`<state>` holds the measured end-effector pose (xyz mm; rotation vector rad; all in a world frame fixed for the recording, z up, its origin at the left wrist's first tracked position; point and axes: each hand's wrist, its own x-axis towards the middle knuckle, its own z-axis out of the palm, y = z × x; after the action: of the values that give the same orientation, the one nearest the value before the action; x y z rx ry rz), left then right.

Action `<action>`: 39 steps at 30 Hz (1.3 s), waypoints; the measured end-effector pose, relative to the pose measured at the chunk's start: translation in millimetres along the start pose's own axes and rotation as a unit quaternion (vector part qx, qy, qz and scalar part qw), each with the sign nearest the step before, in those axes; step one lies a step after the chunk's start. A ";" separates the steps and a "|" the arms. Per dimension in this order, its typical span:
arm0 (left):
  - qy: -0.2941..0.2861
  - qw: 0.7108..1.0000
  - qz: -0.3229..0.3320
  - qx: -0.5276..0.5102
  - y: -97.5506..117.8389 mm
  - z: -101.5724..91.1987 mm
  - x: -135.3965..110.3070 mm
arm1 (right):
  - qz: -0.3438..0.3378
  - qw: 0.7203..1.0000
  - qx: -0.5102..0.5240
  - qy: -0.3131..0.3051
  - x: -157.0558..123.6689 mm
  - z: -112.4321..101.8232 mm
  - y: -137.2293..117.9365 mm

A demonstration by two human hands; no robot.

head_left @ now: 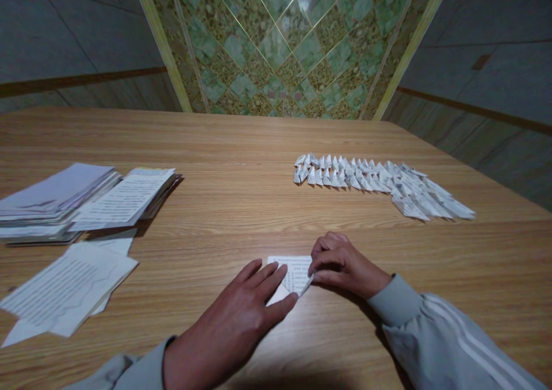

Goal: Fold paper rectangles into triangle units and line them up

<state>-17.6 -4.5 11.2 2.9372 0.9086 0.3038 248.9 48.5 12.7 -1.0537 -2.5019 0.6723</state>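
Note:
A small folded sheet of printed paper point(297, 272) lies on the wooden table in front of me, its lower side coming to a point. My left hand point(245, 309) rests over its left part, palm down, with the fingers stretched out and touching the paper. At the paper's right corner, my right hand point(340, 266) is closed, thumb and fingers pinching the edge. Part of the sheet is hidden under my left fingers.
Rows of folded paper pieces point(357, 174) stand at the back right of the table point(224, 206). To the left lie paper stacks point(125, 197) and several loose printed sheets point(73, 280). A tiled wall point(276, 50) rises behind the table.

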 end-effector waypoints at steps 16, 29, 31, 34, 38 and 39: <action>-0.006 0.996 0.007 -0.085 0.3 -14.4 3.5 | 0.025 1.000 0.007 0.016 2.8 5.9 -5.4; -0.064 0.988 -0.019 -0.140 2.6 -25.1 1.7 | 0.085 0.991 -0.098 0.035 10.2 16.5 -29.4; -0.064 0.988 -0.021 -0.138 2.5 -24.8 1.3 | 0.094 0.990 -0.102 0.029 11.0 17.3 -30.9; -0.060 0.989 -0.025 -0.136 1.7 -22.4 -0.6 | 0.105 0.989 -0.102 0.025 11.8 18.3 -31.7; -0.059 0.989 -0.027 -0.131 1.0 -19.3 -2.1 | 0.109 0.988 -0.110 0.025 11.6 19.1 -31.8; -0.062 0.990 -0.026 -0.127 1.1 -19.0 -1.9 | 0.109 0.987 -0.112 0.026 11.5 19.3 -31.9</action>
<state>-22.4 -6.6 29.7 2.6625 0.8587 0.2124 213.7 31.9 15.5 -1.4230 -2.4821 0.4212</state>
